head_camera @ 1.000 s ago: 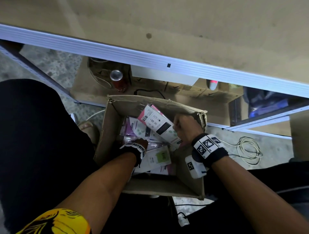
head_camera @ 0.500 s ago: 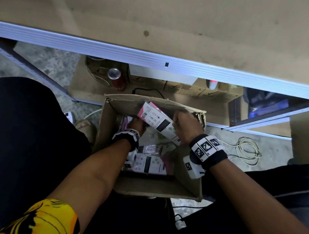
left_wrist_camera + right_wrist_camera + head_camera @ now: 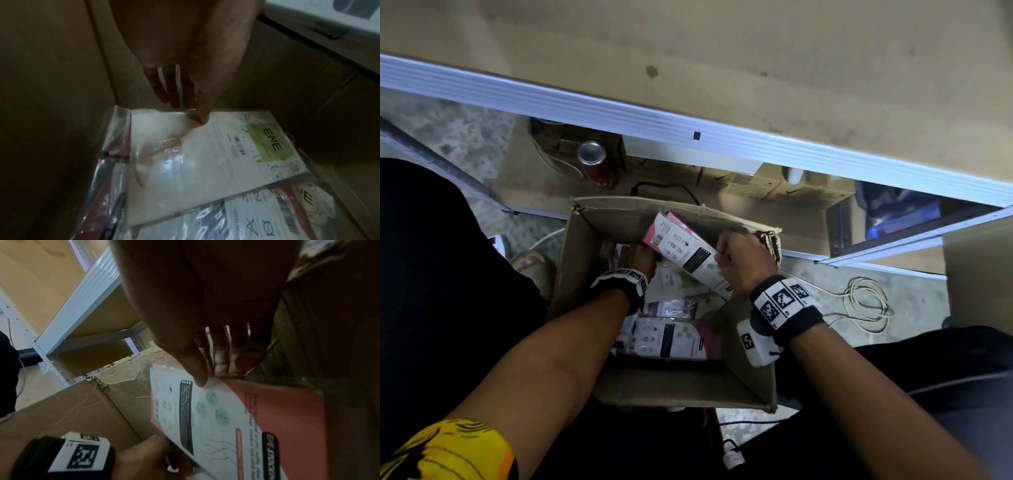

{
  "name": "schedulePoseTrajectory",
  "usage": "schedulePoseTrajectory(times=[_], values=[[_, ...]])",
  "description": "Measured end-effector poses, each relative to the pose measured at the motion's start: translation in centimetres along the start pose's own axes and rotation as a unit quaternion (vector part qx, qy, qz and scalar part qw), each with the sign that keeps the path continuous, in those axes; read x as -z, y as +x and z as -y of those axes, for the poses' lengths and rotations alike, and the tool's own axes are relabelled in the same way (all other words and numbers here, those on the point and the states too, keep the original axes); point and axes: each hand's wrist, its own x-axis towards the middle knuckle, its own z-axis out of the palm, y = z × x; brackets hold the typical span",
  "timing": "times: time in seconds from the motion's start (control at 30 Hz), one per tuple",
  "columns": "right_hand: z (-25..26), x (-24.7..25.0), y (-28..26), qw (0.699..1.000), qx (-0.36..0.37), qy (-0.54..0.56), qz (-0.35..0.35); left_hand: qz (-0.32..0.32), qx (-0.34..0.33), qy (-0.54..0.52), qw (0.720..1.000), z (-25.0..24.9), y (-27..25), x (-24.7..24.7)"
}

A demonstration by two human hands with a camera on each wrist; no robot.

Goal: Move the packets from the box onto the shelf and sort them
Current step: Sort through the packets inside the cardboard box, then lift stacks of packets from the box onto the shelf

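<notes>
In the head view, the cardboard box (image 3: 664, 387) sits nearest, loose packets (image 3: 671, 337) flat on its bottom. Farther in, the left hand (image 3: 640, 255) reaches under a pink-and-white packet (image 3: 685, 251) that the right hand (image 3: 743, 260) pinches at its edge; the shelf (image 3: 688, 133) lies beyond. The packets look light, thin, bendy and plastic-slick, best pinched at an edge. Only the left wrist view shows straight fingers (image 3: 174, 91) touching an ENE-labelled packet (image 3: 205, 154).
</notes>
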Motion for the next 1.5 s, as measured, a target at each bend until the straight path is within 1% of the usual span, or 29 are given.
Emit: schedulePoseTrajectory(times=[0.1, 0.23, 0.3, 0.4, 0.5, 0.63, 0.77, 0.83, 0.93, 1.13, 1.23, 1.37, 1.5], values=[[0.3, 0.0, -0.1, 1.000, 0.001, -0.002, -0.012, 0.030, 0.012, -0.017, 0.999, -0.1, -0.3, 0.5], [1.0, 0.0, -0.3, 0.998, 0.014, -0.024, -0.065, 0.091, 0.018, -0.037, 0.995, 0.1, -1.1, 1.3], [1.3, -0.1, -0.4, 0.995, 0.033, -0.044, -0.087, 0.104, 0.002, -0.039, 0.994, -0.1, -1.7, 1.9], [2.0, -0.1, -0.6, 0.989, 0.053, -0.071, -0.115, 0.105, -0.035, -0.029, 0.993, -0.9, -3.0, 2.6], [2.8, -0.1, -0.9, 0.986, 0.068, -0.090, -0.124, 0.093, -0.065, -0.010, 0.993, -2.0, -4.6, 3.1], [3.7, 0.1, -1.8, 0.982, 0.083, -0.112, -0.129, 0.073, -0.112, -0.011, 0.991, -2.7, -6.7, 4.4], [4.7, 0.9, -3.2, 0.982, 0.074, -0.106, -0.136, 0.049, -0.156, -0.015, 0.986, -2.7, -9.0, 6.4], [5.1, 1.7, -4.0, 0.984, 0.065, -0.099, -0.132, 0.028, -0.189, -0.021, 0.981, -2.6, -10.1, 8.0], [5.9, 3.5, -5.3, 0.985, 0.064, -0.101, -0.126, -0.020, -0.231, -0.065, 0.971, -2.3, -11.6, 10.9], [6.3, 8.2, -8.8, 0.985, 0.057, -0.050, -0.156, -0.042, -0.273, -0.085, 0.957, -2.0, -14.0, 17.6], [6.5, 11.2, -10.7, 0.979, 0.059, -0.038, -0.190, -0.084, -0.282, -0.099, 0.951, -1.4, -15.3, 21.3], [6.2, 15.6, -12.4, 0.967, 0.076, -0.017, -0.241, -0.104, -0.292, -0.188, 0.932, -0.7, -16.5, 26.6], [5.5, 20.0, -12.9, 0.962, 0.089, -0.003, -0.260, -0.130, -0.290, -0.305, 0.898, 0.4, -17.3, 31.4]])
